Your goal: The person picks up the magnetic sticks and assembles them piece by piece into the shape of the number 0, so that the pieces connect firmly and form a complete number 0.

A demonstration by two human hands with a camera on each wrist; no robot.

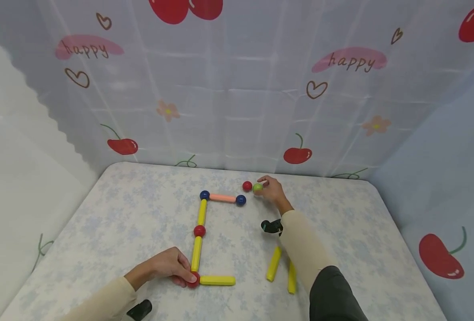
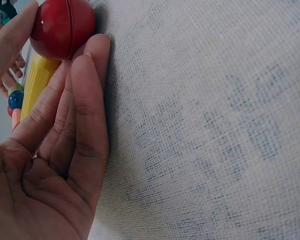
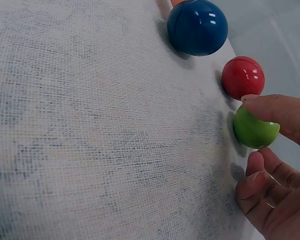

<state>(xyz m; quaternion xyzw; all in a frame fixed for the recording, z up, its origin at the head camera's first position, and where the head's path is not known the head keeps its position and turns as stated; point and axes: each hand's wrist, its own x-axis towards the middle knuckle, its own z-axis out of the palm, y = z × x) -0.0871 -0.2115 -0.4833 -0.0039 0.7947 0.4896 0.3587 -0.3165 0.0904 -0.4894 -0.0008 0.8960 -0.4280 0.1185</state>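
In the head view, my left hand [image 1: 170, 267] pinches a red ball [image 2: 65, 30] between thumb and fingers, low on the table. A yellow rod [image 1: 218, 280] extends right from that ball, and another yellow rod [image 1: 196, 254] runs up to a middle red ball [image 1: 199, 230]. Above it, a further yellow rod [image 1: 202, 212] meets a blue ball [image 1: 205, 195]. A pink rod [image 1: 222, 198] joins this to a second blue ball [image 3: 197, 27]. At the far side, my right hand [image 1: 272, 191] holds a green ball [image 3: 255, 127] between thumb and fingers, beside a loose red ball [image 3: 243, 78].
Two loose yellow rods [image 1: 274, 264] lie near my right forearm, one partly covered by the sleeve. The table [image 1: 149, 214] has a pale floral cloth. A printed curtain [image 1: 229, 89] hangs behind its far edge.
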